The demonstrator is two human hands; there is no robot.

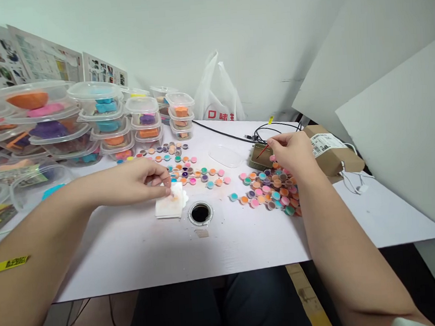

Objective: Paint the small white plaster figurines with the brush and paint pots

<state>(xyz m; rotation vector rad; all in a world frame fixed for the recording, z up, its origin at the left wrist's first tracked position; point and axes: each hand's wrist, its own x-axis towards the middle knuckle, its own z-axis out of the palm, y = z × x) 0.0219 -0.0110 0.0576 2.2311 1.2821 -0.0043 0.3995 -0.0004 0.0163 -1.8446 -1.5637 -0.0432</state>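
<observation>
Head view, and I see the right hand (293,152), fingers (275,141) clamped on a thin red stick (264,151) by an olive container (256,161); the left hand's (147,180) fingers curl at a white tissue (168,208), whether gripping I can't tell. Colourful paint pots (264,189) crowd the surface (238,251) nearby.

The left of the frame is being filled by stacked tubs (106,115) on the table (135,258). At centre, a hole (200,213) is being flanked by tissue (166,207) on the left and heaped paint pots (266,189) on the right. Behind these pots, a container (255,164) is being overlapped by a brush (263,152); the right is being occupied by a box (332,156), the upper centre by a bag (218,94).
</observation>
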